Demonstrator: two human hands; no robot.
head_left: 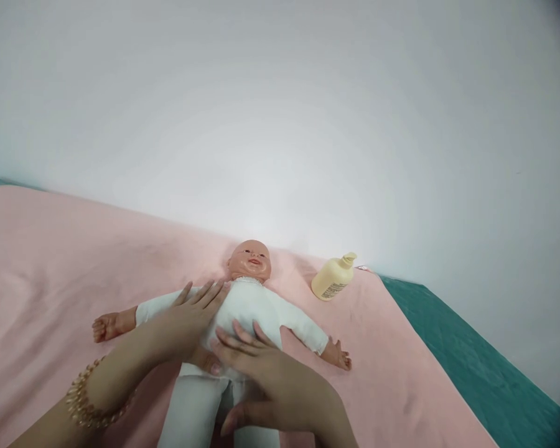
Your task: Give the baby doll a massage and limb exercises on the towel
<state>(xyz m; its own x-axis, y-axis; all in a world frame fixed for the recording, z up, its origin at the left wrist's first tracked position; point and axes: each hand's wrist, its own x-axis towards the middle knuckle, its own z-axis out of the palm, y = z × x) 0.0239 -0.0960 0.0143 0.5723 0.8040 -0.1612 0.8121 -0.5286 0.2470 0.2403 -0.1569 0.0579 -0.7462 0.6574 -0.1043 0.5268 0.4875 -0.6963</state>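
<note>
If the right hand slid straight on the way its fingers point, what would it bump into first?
Probably the left hand, just ahead on the doll. The right hand points toward it, though depth is hard to judge.

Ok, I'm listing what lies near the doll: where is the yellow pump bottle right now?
In the head view, the yellow pump bottle stands on the pink sheet, right of centre, between the doll's head and the green surface.
</note>
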